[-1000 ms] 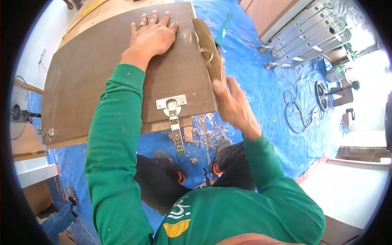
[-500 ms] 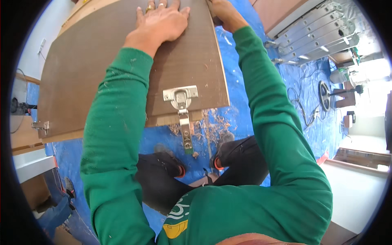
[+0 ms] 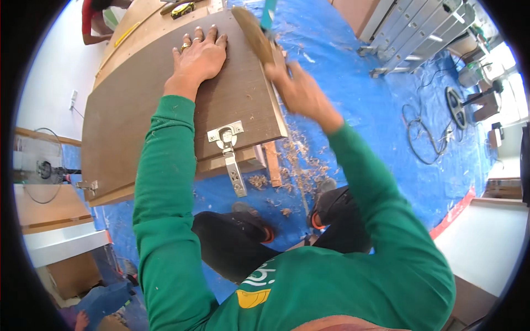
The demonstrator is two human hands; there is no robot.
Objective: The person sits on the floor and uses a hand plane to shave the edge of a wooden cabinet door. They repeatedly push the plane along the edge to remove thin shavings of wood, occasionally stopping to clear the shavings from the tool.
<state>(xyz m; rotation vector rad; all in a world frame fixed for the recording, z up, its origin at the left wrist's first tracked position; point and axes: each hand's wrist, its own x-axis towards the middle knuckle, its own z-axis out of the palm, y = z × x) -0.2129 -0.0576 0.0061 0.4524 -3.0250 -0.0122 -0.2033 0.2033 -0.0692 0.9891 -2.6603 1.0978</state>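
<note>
My left hand [image 3: 200,62] lies spread on a brown panel [image 3: 132,127]. The panel has a metal hinge [image 3: 225,135] at its near edge and another [image 3: 88,187] at the left corner. My right hand [image 3: 298,91], blurred by motion, grips a long wooden tool [image 3: 251,30], apparently a hand plane, against the panel's right edge. A teal piece [image 3: 269,12] shows at the tool's upper part. Curled shavings [image 3: 295,151] litter the blue sheeting below.
A person in red [image 3: 99,25] is at the upper left by the wooden work surface [image 3: 118,58], which holds a tape measure [image 3: 182,10]. Folded metal ladder [image 3: 414,38] at upper right, cables [image 3: 425,149] on the blue sheet [image 3: 359,110], white panel [image 3: 480,248] at lower right.
The tool and my right hand went forward along the edge by half a second ago, then came partway back. My left hand stays on the panel as the view shifts.
</note>
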